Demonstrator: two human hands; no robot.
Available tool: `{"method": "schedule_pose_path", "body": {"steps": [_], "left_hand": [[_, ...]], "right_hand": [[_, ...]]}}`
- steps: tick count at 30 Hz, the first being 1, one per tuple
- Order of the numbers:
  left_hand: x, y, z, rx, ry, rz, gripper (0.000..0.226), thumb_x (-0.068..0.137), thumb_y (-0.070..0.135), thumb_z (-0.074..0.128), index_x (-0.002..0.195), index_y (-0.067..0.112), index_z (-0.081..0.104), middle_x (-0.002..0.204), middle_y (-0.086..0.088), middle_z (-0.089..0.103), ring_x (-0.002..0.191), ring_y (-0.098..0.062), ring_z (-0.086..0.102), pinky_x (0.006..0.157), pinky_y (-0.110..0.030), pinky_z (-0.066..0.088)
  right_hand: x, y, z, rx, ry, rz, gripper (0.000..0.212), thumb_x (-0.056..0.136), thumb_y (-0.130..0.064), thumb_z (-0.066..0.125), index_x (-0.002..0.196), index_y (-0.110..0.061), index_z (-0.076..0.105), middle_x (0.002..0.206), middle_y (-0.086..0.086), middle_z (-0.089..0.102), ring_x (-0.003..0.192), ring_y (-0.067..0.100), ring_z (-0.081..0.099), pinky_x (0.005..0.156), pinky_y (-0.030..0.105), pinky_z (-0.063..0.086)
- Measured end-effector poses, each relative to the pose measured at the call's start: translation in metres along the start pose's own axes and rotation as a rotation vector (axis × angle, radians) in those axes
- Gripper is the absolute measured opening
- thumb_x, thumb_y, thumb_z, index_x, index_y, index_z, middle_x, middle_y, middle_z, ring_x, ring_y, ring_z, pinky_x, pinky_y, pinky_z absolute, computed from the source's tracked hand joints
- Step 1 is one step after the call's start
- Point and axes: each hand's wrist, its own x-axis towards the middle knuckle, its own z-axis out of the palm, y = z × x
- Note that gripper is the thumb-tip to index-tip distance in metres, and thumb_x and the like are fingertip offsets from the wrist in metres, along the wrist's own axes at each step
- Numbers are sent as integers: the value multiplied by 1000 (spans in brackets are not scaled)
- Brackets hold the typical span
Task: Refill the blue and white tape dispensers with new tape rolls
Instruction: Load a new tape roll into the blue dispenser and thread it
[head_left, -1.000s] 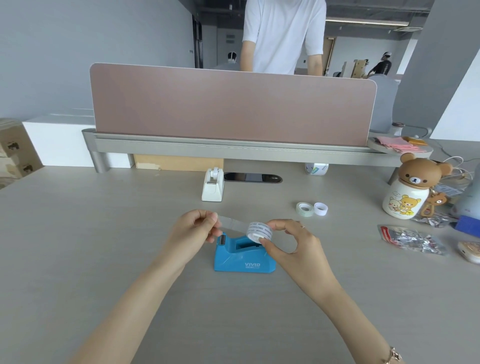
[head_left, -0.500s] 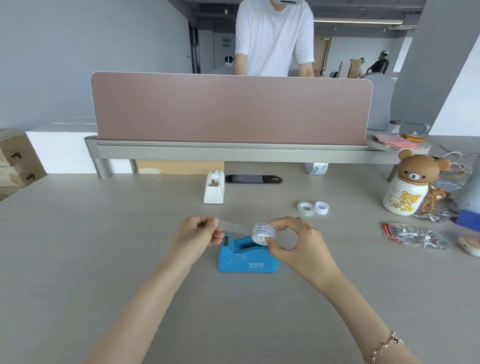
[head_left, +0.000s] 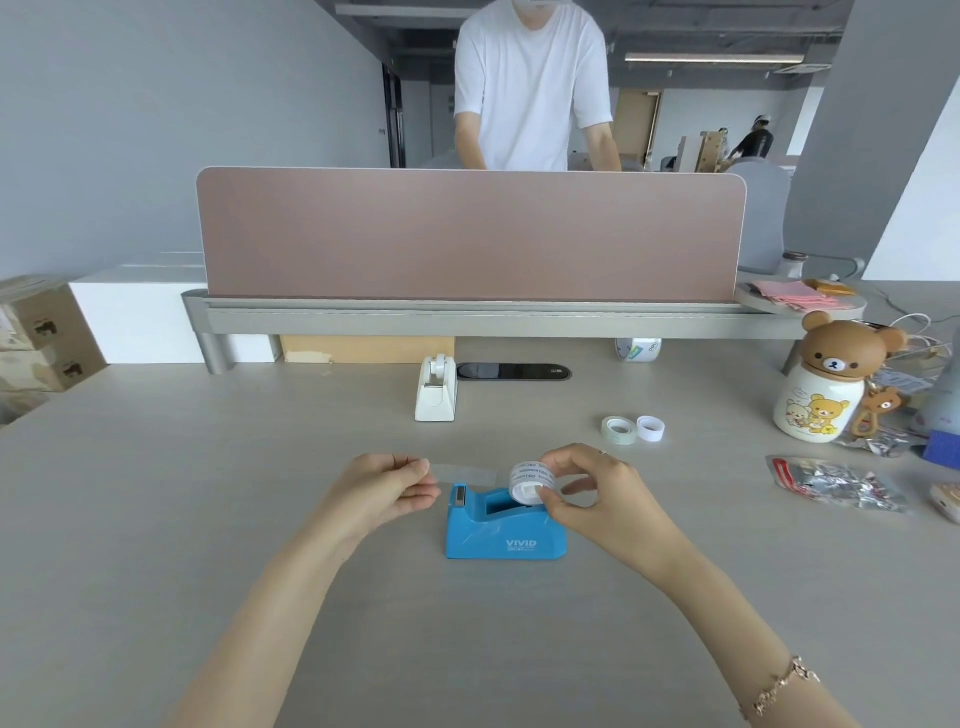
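A blue tape dispenser (head_left: 498, 530) stands on the desk in front of me. My right hand (head_left: 597, 499) holds a clear tape roll (head_left: 530, 480) on its white core just above the dispenser's slot. My left hand (head_left: 384, 488) pinches the free end of the tape strip (head_left: 465, 472), which stretches level from the roll over the cutter. A white tape dispenser (head_left: 436, 389) stands farther back, near the desk divider. Another tape roll (head_left: 618, 430) and a white core (head_left: 650, 429) lie side by side to the right.
A pink divider panel (head_left: 467, 234) closes the far side, with a person in a white shirt behind it. A bear-shaped jar (head_left: 826, 379) and a foil packet (head_left: 836, 483) sit at the right. A black cable slot (head_left: 511, 372) lies next to the white dispenser.
The roll in my right hand has come lower and sits closer to the blue dispenser's slot. My left hand keeps the strip pulled out to the left.
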Motion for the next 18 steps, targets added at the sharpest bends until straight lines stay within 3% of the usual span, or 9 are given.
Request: {"method": "schedule_pose_path", "body": {"steps": [5,18], "left_hand": [[-1,6,-18,-98,-157,-90,8,88,4,62,91,-3,67,74,-9,75,65,-9,73,58,-15,58],[4,-5,-22,-77,-183,-209,5,86,3,64,86,-1,66,67,-6,75,60,-9,73,56,-17,58]], "right_hand": [[-2,3,-1,-9,-47,-25,27,85,-17,66,109,-29,63,102,-20,66,100,-2,59,84,13,49],[-4,9,5,-73,-71,-107,17,89,-14,60,104,-22,58,102,-23,57,102,4,55,85,19,49]]}}
